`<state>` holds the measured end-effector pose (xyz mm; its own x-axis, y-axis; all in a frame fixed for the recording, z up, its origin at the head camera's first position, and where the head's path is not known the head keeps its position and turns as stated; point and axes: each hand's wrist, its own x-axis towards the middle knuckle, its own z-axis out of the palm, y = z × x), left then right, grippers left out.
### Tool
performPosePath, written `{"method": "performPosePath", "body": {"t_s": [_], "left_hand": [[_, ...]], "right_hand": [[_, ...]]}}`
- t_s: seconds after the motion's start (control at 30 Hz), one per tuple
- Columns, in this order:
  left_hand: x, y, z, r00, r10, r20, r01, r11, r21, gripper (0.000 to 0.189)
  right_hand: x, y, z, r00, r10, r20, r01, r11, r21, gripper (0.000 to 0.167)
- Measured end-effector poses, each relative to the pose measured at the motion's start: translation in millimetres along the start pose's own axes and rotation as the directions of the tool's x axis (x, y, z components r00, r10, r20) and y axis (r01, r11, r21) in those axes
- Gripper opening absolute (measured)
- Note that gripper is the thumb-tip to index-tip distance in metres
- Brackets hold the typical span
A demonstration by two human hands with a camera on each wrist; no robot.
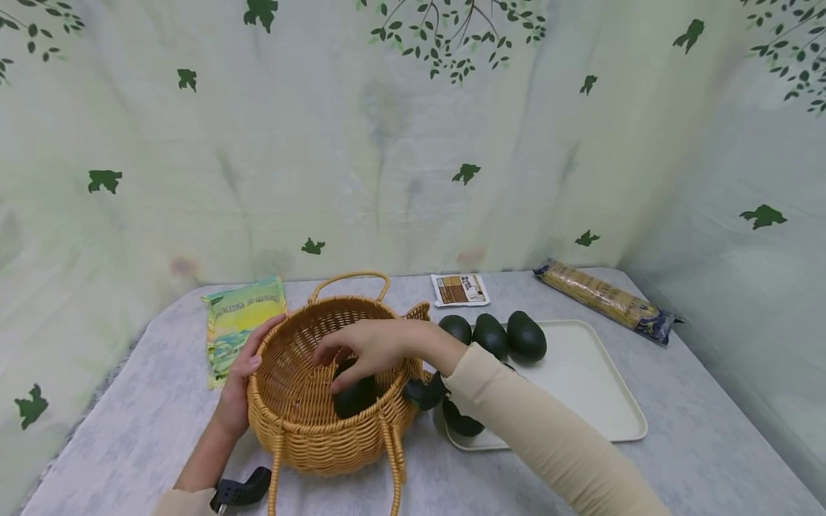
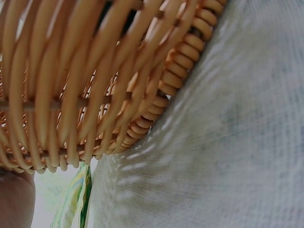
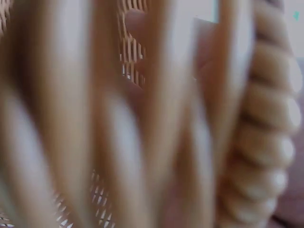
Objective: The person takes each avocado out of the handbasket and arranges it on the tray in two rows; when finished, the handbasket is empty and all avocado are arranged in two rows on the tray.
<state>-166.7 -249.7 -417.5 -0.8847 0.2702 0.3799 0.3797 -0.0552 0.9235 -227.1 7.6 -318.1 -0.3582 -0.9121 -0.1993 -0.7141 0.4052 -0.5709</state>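
Note:
A round wicker basket (image 1: 329, 448) stands on the table, seen close up through its weave (image 2: 76, 85) in the left wrist view. My left hand (image 1: 240, 380) holds its left rim from outside. Inside lies a dark green avocado (image 1: 355, 398). My right hand (image 1: 368, 347) reaches over the basket's right rim, thumb against the avocado and the other fingers loosely bent to its left. Blurred wicker strands (image 3: 156, 114) partly hide that hand in the right wrist view. More dark avocados (image 1: 489, 335) sit on a white tray (image 1: 587, 387), some of them behind my right forearm.
Behind the basket at left lies a yellow-green packet (image 1: 245, 322). A small brown and white sachet (image 1: 460, 290) is at the back, and a long pack of dry noodles (image 1: 603, 297) lies back right. The basket's handles (image 1: 395, 466) hang at the front and arch up behind.

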Motion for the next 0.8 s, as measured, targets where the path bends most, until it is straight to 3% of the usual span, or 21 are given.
{"method": "performPosePath", "body": {"t_s": [0.3,0.6,0.7,0.8], "left_hand": [[0.7,0.2,0.3,1.000,0.002,-0.002,-0.002,1.000,-0.005,0.062],[2.2,3.9,0.2,1.000,-0.013,-0.011,0.014,1.000,0.010,0.061],[1.8,3.8,0.6,1.000,-0.013,-0.014,0.013,1.000,0.007,0.061],[0.9,2.6,1.8,1.000,-0.017,-0.011,0.017,1.000,0.011,0.061]], "right_hand": [[0.9,-2.4,0.6,1.000,-0.009,0.015,0.010,0.999,-0.035,0.047],[3.8,-21.0,-29.1,1.000,0.010,0.009,-0.009,1.000,-0.027,0.044],[10.6,-24.9,-33.9,0.995,0.066,0.071,-0.068,0.997,0.028,0.045],[16.7,-22.4,-31.3,0.965,0.185,0.187,-0.201,0.977,0.072,0.047]]}}
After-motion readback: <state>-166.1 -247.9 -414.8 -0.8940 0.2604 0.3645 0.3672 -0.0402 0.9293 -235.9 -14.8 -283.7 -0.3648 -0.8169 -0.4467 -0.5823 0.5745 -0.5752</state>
